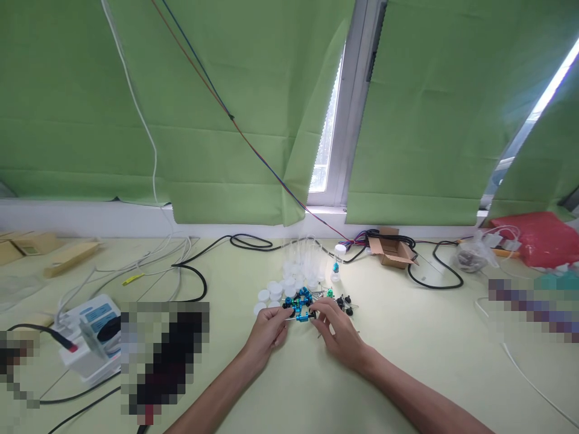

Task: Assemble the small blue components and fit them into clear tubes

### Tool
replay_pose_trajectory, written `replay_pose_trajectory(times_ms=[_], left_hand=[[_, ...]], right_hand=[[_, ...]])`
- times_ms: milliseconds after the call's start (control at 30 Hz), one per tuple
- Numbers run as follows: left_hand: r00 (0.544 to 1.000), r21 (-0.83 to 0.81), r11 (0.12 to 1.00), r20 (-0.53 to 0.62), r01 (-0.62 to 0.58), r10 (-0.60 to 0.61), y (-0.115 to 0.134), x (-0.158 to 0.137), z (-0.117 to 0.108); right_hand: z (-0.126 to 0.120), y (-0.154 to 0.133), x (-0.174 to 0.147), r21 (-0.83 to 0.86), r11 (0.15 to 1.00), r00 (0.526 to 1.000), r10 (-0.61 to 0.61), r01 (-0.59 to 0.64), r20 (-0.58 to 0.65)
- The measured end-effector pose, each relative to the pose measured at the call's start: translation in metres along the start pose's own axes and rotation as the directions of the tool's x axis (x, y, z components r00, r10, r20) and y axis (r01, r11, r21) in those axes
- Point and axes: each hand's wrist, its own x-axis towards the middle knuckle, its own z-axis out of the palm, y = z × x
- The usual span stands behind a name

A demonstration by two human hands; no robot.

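Observation:
Between my hands is a small blue metallic part (302,317) with a thin rod at its left end and a black knob at its right. My left hand (268,330) is closed in a pinch at the rod end. The fingers of my right hand (337,328) close around the black knob end. Just beyond lies a pile of similar blue parts (304,295). To the right of them are a green piece (330,293) and several black-knobbed pins (348,305). White round caps (275,288) lie to the left of the pile.
Clear tubes (310,259) stand behind the pile. A white-capped tube (335,268) holds a blue piece. An open cardboard box (392,252), black cables (251,242) and a red bag (540,238) are along the back. A white power strip (90,337) sits at left.

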Motion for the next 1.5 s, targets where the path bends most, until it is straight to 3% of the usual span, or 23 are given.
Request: replay_pose_trajectory(times_ms=[467,933,1500], left_hand=[[1.0,0.011,1.0,0.001,0.014,-0.014,0.004,-0.002,0.003],[1.0,0.007,1.0,0.005,0.001,-0.002,0.001,0.001,0.0],[1.0,0.003,1.0,-0.012,0.02,-0.02,0.001,0.0,0.001]], right_hand=[[0.003,0.005,0.001,-0.008,0.998,0.996,0.065,-0.066,-0.065],[0.0,0.003,0.001,0.11,0.991,0.996,0.082,-0.079,-0.021],[0.004,0.009,-0.001,0.084,0.979,0.982,0.187,-0.184,-0.026]])
